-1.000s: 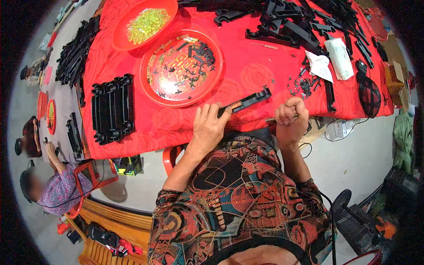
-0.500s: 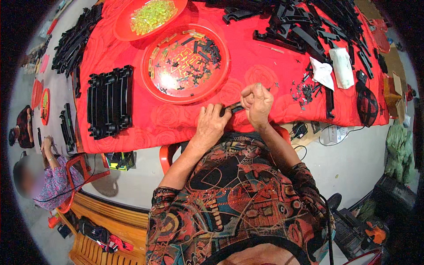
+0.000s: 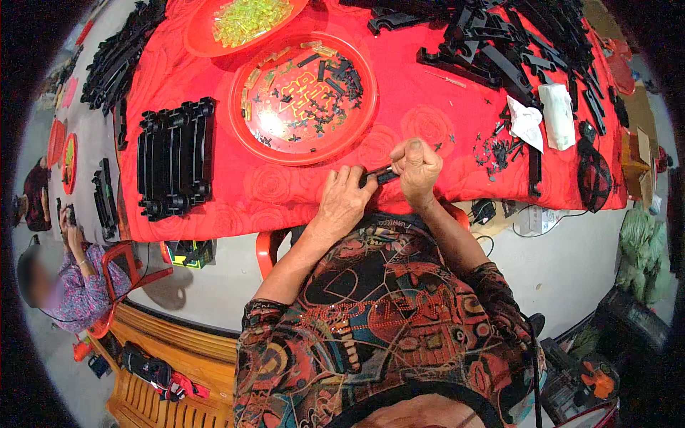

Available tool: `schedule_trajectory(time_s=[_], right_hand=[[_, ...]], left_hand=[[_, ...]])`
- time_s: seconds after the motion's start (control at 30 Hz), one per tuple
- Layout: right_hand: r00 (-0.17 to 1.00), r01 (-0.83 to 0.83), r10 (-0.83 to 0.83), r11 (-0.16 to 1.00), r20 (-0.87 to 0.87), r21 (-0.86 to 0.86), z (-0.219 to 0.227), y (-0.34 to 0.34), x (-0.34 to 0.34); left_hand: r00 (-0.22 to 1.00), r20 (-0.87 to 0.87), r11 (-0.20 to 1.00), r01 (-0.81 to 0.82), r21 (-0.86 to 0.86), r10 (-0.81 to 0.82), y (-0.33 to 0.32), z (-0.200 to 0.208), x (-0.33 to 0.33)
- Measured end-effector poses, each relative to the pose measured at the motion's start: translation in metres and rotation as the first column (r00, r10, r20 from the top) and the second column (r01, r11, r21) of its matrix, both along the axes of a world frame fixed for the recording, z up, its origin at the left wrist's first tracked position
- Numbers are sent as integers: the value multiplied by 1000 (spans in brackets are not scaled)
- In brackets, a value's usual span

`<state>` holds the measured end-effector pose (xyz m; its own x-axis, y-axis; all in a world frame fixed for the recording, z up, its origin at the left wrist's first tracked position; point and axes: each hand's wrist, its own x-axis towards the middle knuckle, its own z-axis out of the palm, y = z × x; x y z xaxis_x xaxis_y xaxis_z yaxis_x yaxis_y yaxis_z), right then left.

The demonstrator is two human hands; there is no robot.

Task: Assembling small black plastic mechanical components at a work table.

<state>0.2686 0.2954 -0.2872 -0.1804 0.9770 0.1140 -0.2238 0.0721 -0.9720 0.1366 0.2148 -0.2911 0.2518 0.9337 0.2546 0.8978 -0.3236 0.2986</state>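
At the front edge of the red-covered table, my left hand (image 3: 345,197) is closed around a black plastic part (image 3: 386,177), whose end sticks out to the right past the fingers. My right hand (image 3: 416,171) is balled up at that end, thumb pressed on the curled fingers. Whatever the right fingers pinch is hidden. Just beyond stands a round red tray (image 3: 246,146) with small black cross-shaped pieces and clear yellowish pieces in it. A row of long black plastic parts (image 3: 175,160) lies side by side to the left.
A red bowl (image 3: 196,41) holds yellow-green clear pieces. Black parts (image 3: 492,60) are heaped far right, near a white crumpled tissue (image 3: 526,125), a white roll (image 3: 557,118) and scattered black bits (image 3: 494,153). Another person (image 3: 85,285) sits at the left beside a wooden bench (image 3: 171,357).
My right hand has turned slightly and its fingers have closed tighter near the black part. The left hand keeps its hold. At the left, the other person's hands have risen a little.
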Motion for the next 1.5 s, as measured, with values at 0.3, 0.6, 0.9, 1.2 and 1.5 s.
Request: schedule_trajectory(time_s=[0.3,0.6,0.9,1.2,1.5], right_hand=[[1000,22,-23,998,19,57,-7,-4,1],[993,-82,75,994,-96,-74,-7,-1,1],[996,-57,56,998,75,11,-4,-10,-8],[974,-111,66,972,217,205,-8,-16,-8],[991,27,-8,989,-134,147,43,0,6]], left_hand=[[999,34,999,-28,-36,29,-2,1,1],[999,26,1000,-22,22,21,1,0,2],[999,33,1000,-25,2,25,0,1,1],[999,36,1000,6,-17,-6,-2,1,0],[995,-76,995,-61,75,66,14,-4,2]])
